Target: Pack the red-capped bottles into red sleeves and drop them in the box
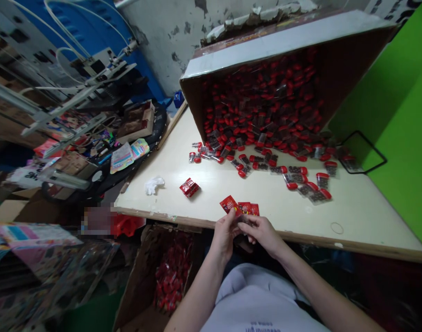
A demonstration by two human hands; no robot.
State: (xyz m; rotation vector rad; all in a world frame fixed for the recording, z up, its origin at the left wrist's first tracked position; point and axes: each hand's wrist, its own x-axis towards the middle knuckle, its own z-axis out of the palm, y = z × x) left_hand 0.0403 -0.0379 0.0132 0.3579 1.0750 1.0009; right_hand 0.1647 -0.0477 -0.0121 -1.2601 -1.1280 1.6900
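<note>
1. So, red foil packets [243, 207] sit at the bench's near edge, held just above it, with the left hand [224, 235] and right hand [262, 233] closed on them, fingers pinching their lower ends.
2. A bundled red packet [189, 187] lies further left on the bench [352, 216], near a crumpled white glove [154, 185], though the glove could be a tissue.
3. Toward the far edge, a cardboard box [287, 50] lies tipped, its mouth against the bench, apparently so that its clear red-capped tubes [317, 182] spill within reach.
4. Below the near edge, an open carton [143, 272] holds more red packets, placed within easy drop of the hands.
5. Beyond the left edge, a cluttered machine [93, 69] and printed sheets crowd the space; the tubes block the bench's middle.
</note>
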